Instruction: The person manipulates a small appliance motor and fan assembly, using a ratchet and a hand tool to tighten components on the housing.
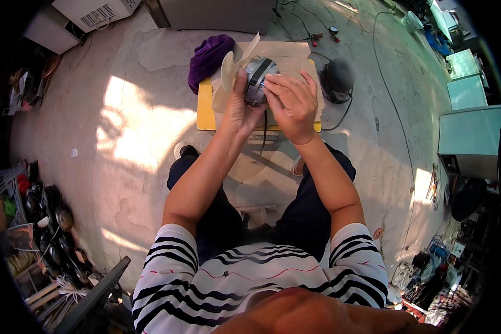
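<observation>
Motor (256,80) sits cupped in my left hand (239,109), fan blades (226,71) to its left; my right hand (293,103), fingers half-curled, touches its right side, perhaps pinching.

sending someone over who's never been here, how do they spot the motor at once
Find the yellow table in front of the person, covered with a tan sheet. Over it is the motor, with cream fan blades on its left. Its silvery body with a dark band sets it apart from the soft purple cloth farther left.
</observation>
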The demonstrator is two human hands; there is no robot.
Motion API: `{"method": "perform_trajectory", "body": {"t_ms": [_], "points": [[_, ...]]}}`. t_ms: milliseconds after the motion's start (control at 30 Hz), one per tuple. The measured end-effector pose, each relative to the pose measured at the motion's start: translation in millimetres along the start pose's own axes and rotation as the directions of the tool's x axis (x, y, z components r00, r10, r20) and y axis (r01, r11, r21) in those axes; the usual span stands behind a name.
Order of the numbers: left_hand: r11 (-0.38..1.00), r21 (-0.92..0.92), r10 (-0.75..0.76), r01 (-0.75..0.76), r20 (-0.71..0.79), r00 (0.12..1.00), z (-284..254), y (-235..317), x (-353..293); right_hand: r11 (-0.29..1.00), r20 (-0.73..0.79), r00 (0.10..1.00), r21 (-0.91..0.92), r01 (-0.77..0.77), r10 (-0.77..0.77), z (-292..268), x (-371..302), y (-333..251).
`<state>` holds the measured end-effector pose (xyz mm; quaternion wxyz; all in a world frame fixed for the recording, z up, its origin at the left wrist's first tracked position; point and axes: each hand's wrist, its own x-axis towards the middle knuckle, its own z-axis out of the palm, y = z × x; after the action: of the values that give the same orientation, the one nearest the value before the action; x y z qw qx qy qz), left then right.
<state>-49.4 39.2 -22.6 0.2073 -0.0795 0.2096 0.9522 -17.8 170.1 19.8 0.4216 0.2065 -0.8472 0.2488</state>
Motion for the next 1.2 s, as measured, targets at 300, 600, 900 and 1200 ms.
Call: {"method": "perform_trajectory", "body": {"t_ms": [300,600,900,1200], "points": [[1.000,-0.018,-0.011,0.012,0.004,1.000,9,4,-3,0.995,0.016,0.996,0.057,-0.085,0.084,3,-4,5],[0.999,0.040,-0.003,0.003,0.015,1.000,5,3,-2,0.989,-0.039,0.991,0.087,-0.123,0.127,-1,4,-2],[1.000,-0.002,-0.027,0.027,-0.016,0.999,4,6,-1,0.997,0.033,0.998,0.059,-0.049,0.047,-4,1,1],[0.999,0.011,-0.046,0.046,0.028,0.999,4,13,-6,0.970,0.023,0.998,0.236,0.060,-0.067,-2,-1,6]]}}
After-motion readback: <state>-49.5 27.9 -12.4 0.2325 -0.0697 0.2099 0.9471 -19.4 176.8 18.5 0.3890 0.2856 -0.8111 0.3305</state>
